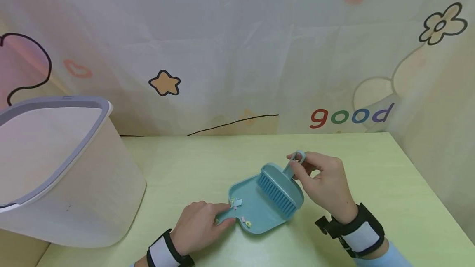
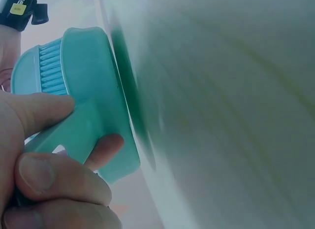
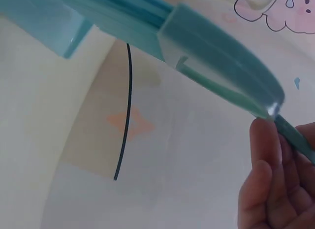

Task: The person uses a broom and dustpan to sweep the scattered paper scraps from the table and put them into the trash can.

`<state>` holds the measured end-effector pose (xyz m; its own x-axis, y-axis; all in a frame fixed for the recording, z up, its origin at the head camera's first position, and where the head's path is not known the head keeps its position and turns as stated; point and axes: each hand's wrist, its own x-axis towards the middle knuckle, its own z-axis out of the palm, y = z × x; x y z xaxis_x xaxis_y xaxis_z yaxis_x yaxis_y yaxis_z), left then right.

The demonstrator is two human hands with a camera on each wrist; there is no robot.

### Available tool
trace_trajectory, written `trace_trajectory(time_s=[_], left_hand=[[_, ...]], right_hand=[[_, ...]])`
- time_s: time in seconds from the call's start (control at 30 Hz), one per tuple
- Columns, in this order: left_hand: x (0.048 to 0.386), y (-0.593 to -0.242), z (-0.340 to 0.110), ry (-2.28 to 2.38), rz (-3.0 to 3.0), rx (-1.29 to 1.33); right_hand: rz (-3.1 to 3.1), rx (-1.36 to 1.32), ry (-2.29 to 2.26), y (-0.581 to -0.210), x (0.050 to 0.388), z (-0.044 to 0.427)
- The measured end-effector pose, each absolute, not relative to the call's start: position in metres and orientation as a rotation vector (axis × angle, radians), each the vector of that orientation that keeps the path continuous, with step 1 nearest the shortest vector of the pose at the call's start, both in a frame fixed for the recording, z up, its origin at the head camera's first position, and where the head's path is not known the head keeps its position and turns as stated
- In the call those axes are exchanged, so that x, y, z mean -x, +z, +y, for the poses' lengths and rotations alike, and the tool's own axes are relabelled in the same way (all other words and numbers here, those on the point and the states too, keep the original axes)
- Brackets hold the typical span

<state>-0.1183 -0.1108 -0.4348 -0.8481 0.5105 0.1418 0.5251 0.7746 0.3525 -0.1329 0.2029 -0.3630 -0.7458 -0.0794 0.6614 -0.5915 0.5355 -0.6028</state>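
Note:
A teal dustpan [image 1: 254, 207] is held a little above the table, its handle gripped between the thumb and fingers of my left hand [image 1: 200, 223]. Small scraps [image 1: 237, 202], pale blue, yellow and pink, lie in the pan near the handle end. My right hand [image 1: 326, 180] pinches the looped handle of a matching teal brush [image 1: 287, 184]. The brush is tilted over the pan's far right part, bristles facing the left hand. In the left wrist view, the bristles [image 2: 51, 66] show behind the pan's edge. From the right wrist, the brush back [image 3: 216, 56] appears above the fingers.
A large white bin [image 1: 96, 180] with a grey-violet rim stands at the left of the pale green table [image 1: 178, 164]. Behind the table hangs a printed cloth [image 1: 230, 61] with a star, flower and lettering. Both wrists wear black straps.

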Motion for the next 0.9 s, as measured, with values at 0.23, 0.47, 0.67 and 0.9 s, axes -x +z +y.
trace_trajectory(time_s=[0.23, 0.47, 0.67, 0.9], left_hand=[[0.121, -0.434, -0.112, -0.614, -2.923, 0.855], [0.128, -0.421, -0.121, -0.601, -2.899, 0.763], [0.132, -0.392, -0.135, -0.633, -2.820, 0.669], [0.131, -0.363, -0.156, -0.616, -2.702, 0.603]], right_hand=[[-2.185, -0.472, 1.027, -0.356, 0.140, 0.221], [-2.149, -0.416, 0.973, -0.350, 0.143, 0.236], [-2.146, -0.376, 0.966, -0.349, 0.144, 0.246], [-2.173, -0.350, 0.900, -0.356, 0.145, 0.266]])
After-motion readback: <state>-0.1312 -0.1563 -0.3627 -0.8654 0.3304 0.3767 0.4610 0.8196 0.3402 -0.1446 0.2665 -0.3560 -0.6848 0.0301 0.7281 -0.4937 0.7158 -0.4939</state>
